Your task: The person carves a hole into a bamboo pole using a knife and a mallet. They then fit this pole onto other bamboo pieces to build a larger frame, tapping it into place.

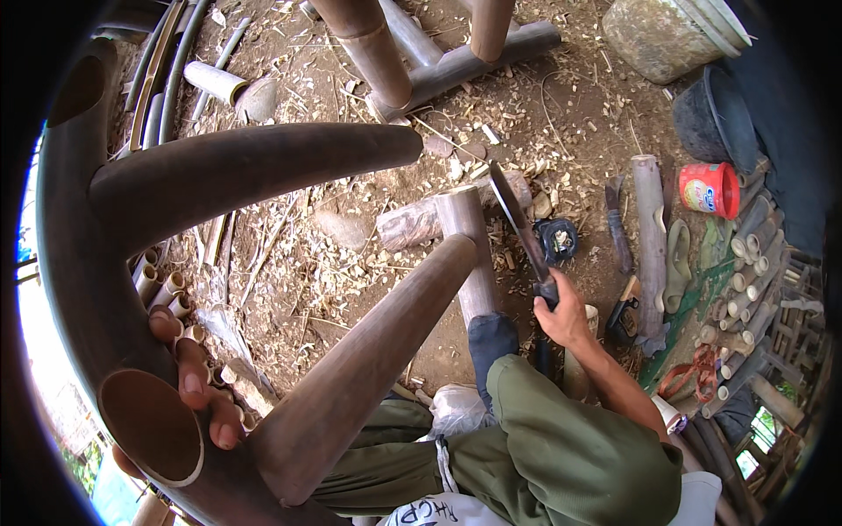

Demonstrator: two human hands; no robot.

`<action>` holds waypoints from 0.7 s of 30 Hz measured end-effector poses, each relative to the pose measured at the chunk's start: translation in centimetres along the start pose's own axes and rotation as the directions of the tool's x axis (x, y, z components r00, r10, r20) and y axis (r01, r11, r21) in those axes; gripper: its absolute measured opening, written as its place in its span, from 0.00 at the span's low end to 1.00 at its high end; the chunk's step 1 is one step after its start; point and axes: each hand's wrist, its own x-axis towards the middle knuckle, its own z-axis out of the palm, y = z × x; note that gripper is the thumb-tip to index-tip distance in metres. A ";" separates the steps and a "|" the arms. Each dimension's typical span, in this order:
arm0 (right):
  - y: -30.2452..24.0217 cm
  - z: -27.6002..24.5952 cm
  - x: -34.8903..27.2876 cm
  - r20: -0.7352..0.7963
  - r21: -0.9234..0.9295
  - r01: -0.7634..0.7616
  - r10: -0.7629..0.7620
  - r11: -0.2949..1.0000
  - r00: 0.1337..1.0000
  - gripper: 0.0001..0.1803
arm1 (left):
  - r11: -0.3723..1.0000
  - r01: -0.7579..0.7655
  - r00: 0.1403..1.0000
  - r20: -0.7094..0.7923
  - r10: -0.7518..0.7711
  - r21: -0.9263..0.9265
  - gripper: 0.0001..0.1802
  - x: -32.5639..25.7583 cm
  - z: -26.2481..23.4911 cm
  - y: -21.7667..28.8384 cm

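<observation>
My left hand [195, 377] is wrapped around the thick, dark bamboo pole [74, 237] of a joined bamboo frame, beside an open-cut tube end [151, 427]. Two bamboo crosspieces stick out from the pole toward the right. The nearer crosspiece [377, 364] ends against or just over a shorter bamboo length [469, 228], which leans on a log [410, 223]. In my right hand [564, 309] is a machete, gripped by its black handle, its blade [516, 210] pointing up and away. The blade appears apart from the crosspiece's tip.
Another bamboo frame [474, 70] lies at the far side. On the right are a second knife [618, 228], a handsaw [624, 307], a red tub [709, 189], buckets [667, 39] and stacked bamboo pieces [745, 280]. Wood chips cover the dirt floor. Bamboo poles [162, 79] lie far left.
</observation>
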 end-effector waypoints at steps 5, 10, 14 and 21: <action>-0.6 -6.8 -0.4 0.089 0.109 -0.068 0.058 0.992 0.994 0.26 | 0.999 0.042 0.998 -0.038 -0.042 -0.001 0.51 1.2 0.0 0.3; -2.2 -11.8 3.0 0.251 -0.052 0.285 -0.264 0.957 0.931 0.22 | 0.996 0.082 0.997 -0.010 -0.082 0.027 0.52 -0.1 1.1 1.9; -1.9 -14.3 5.2 0.309 -0.297 0.421 -0.331 0.857 0.892 0.16 | 0.994 0.102 0.994 0.026 -0.103 0.037 0.52 0.1 0.2 0.8; -7.7 -13.7 8.8 0.417 -0.416 0.627 -0.474 0.659 0.775 0.19 | 0.990 0.132 0.988 0.075 -0.136 0.056 0.53 0.6 -0.2 1.2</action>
